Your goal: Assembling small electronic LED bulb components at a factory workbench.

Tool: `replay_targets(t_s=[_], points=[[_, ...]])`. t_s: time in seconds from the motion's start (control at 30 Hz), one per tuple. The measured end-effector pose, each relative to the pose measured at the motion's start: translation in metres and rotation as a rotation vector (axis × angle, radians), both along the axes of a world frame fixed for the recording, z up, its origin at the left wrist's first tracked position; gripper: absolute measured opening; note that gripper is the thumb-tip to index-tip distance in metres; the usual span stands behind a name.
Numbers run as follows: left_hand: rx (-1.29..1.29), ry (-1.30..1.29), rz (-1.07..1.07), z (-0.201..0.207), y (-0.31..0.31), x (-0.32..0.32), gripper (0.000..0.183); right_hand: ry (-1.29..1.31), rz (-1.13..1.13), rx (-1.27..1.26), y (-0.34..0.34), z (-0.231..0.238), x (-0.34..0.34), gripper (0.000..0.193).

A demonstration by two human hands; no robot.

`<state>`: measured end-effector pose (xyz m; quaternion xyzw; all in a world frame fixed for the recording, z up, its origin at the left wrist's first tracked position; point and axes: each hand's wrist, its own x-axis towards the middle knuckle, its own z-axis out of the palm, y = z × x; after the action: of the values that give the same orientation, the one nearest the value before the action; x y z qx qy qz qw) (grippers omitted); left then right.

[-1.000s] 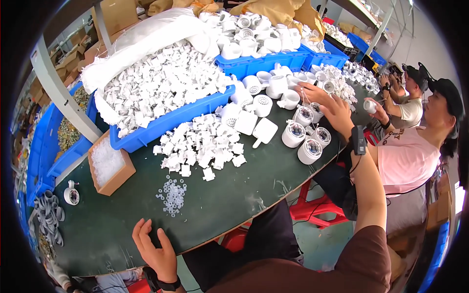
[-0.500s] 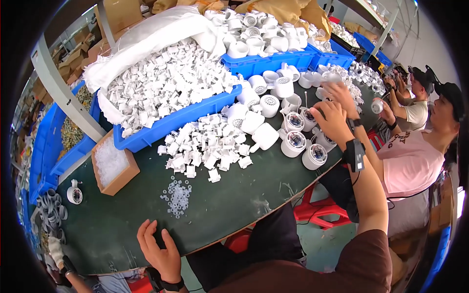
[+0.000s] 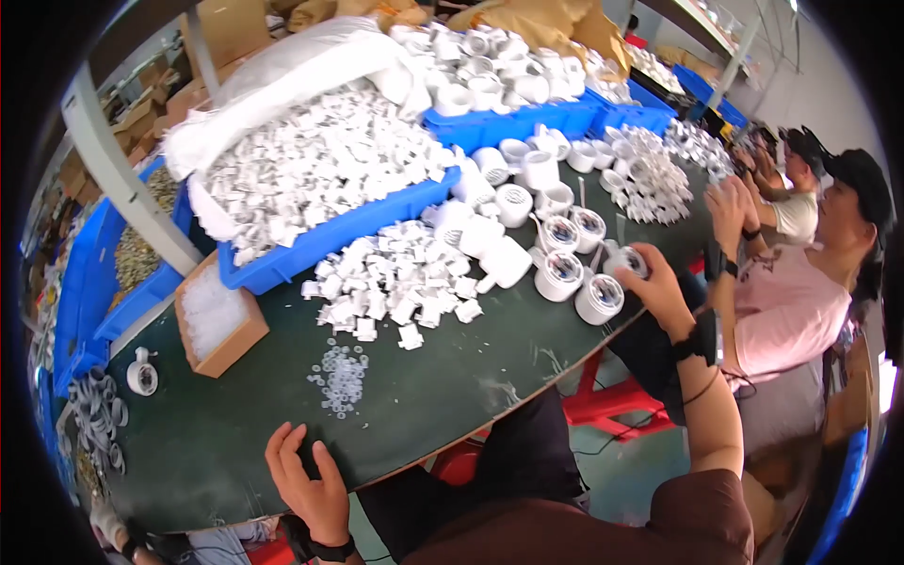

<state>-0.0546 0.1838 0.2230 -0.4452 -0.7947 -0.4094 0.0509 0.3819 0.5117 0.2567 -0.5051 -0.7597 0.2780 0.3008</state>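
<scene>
My left hand (image 3: 313, 482) rests at the table's front edge, fingers spread and holding nothing. My right hand (image 3: 663, 294) is at the right, its thumb and fingers curled round a white round housing (image 3: 623, 260) with a dark inner part; the hand hides some of it. Close beside it stand several similar white housings (image 3: 599, 298) with circuit parts showing in their open tops. Small white plastic clips (image 3: 386, 282) lie heaped in mid-table. Nearer to my left hand is a little pile of translucent rings (image 3: 341, 379).
A blue crate (image 3: 339, 226) overflows with white clips under a white sack (image 3: 282, 80). Behind stand blue bins (image 3: 527, 122) of white housings. To the left are a cardboard box (image 3: 231, 334), a lone housing (image 3: 142, 375) and grey rings (image 3: 94, 410). A co-worker in pink (image 3: 791, 301) sits at right.
My right hand has come back toward me and closed round a white housing. The co-worker's hand has withdrawn from the white parts to the right. My left hand stays put.
</scene>
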Motion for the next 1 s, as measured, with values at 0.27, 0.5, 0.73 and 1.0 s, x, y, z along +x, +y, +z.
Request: replay_targets(t_s=[0.27, 0.5, 0.73, 1.0], points=[[0.128, -0.055, -0.168, 0.006, -0.004, 0.014, 0.017, 0.608, 0.231, -0.097, -0.092, 0.061, -0.111, 0.059], [0.139, -0.331, -0.448, 0.030, -0.008, 0.063, 0.058, 0.366, 0.919, 0.167, -0.193, -0.016, -0.250, 0.072], [0.057, -0.204, -0.175, 0.010, -0.016, 0.041, 0.047, 0.241, 1.062, -0.006, -0.207, -0.025, -0.278, 0.064], [-0.012, -0.084, -0.213, 0.023, -0.013, 0.035, 0.037, 0.682, 0.955, -0.715, -0.199, -0.019, -0.275, 0.029]])
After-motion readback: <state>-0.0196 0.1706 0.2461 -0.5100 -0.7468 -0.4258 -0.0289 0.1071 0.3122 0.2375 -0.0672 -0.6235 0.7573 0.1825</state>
